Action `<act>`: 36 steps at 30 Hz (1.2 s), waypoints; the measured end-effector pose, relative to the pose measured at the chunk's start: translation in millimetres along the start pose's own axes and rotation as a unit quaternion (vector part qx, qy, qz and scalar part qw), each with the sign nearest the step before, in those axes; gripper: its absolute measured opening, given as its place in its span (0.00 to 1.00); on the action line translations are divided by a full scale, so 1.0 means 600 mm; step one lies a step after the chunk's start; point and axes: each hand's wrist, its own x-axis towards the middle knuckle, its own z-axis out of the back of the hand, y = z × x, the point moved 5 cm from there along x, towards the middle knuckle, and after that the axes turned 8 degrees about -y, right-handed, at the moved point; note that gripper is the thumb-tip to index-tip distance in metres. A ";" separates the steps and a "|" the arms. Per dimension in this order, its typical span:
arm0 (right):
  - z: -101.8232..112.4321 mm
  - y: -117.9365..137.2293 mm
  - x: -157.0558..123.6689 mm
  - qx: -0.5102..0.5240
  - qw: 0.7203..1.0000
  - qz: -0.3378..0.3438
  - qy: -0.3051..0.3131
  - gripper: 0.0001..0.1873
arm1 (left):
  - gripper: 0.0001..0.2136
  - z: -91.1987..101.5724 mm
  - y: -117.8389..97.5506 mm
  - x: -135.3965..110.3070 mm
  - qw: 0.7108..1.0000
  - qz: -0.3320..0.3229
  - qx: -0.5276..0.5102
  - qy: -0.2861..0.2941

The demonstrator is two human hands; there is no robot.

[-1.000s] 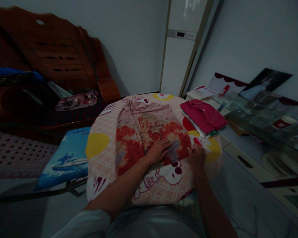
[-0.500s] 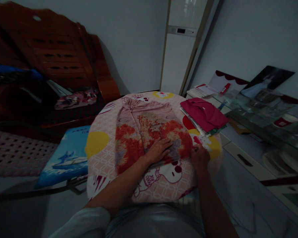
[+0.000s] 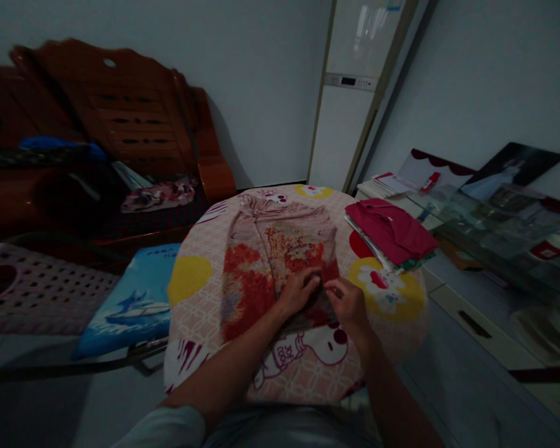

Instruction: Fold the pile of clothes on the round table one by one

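Observation:
A pink top with a red and orange print [image 3: 252,274] lies spread on the round table, its right side turned inward. My left hand [image 3: 299,291] rests on the middle of it, fingers curled and thumb close to the fingertips at the cloth. Just to the right, my right hand [image 3: 350,303] pinches the top's turned-in edge between thumb and fingers. The two hands are close together but apart. What lies beneath my left palm is hidden.
A patterned cloth [image 3: 191,280] covers the table. Folded clothes, a magenta one uppermost [image 3: 392,230], sit at its right. A glass shelf [image 3: 485,230] stands beyond; a blue cushion [image 3: 140,298] and wooden chair [image 3: 130,118] are at left.
My right hand has moved left, bringing the top's right edge inward over the cloth. My left hand has gone from lying flat to curled fingers. The view has tilted slightly upward.

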 end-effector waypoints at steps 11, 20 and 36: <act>-0.059 0.012 0.046 0.041 0.987 -0.027 0.155 0.10 | 0.24 0.030 0.043 -0.026 0.995 0.098 -0.016 -0.018; -0.094 -0.115 0.259 0.047 0.989 -0.136 -0.018 0.12 | 0.15 0.021 0.038 -0.036 0.988 0.144 -0.041 0.029; -0.192 -0.221 0.414 0.133 0.899 -0.404 -0.106 0.03 | 0.16 0.012 0.037 -0.048 0.974 0.200 -0.084 0.066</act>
